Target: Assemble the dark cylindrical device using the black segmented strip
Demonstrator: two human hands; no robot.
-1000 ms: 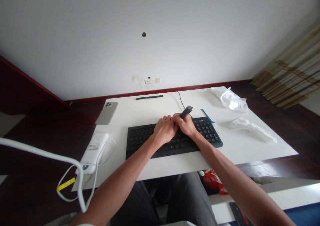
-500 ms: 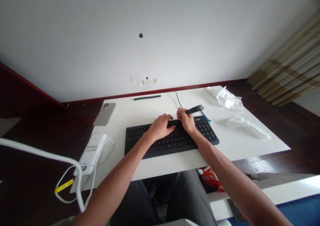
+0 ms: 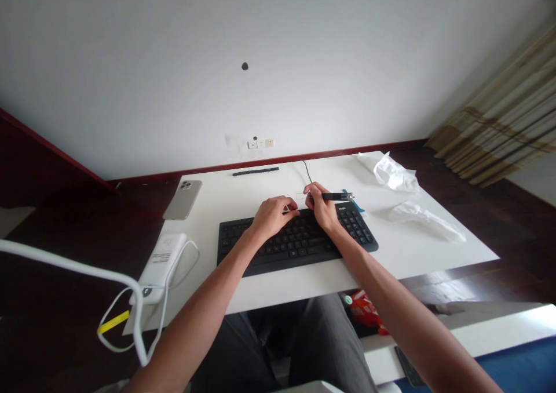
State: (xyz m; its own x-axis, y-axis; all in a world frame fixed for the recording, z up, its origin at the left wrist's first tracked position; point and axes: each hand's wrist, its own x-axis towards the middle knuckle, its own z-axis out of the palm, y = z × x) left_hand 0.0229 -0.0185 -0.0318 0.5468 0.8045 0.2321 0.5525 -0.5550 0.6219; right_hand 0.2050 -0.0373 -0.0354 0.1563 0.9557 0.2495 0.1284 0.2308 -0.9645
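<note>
A black computer keyboard lies on the white table under both of my hands. My right hand is closed around a keycap puller with a black handle. Its thin wire loop points left, and its metallic end points right. At the keyboard's upper edge, my left hand has thumb and fingers nearly together over the top row. Whether a small piece is between those fingertips is too small to tell. A blue object, partly hidden, lies behind the keyboard's right end.
On the table's left are a grey phone and a white power bank with a cable. A braided black strip lies at the back. Crumpled plastic wrappers are on the right. A white tube crosses the lower left.
My left thumb and fingers have drawn closer together and shifted slightly left. The puller has turned from slanting upward to nearly level, and its wire loop shows more.
</note>
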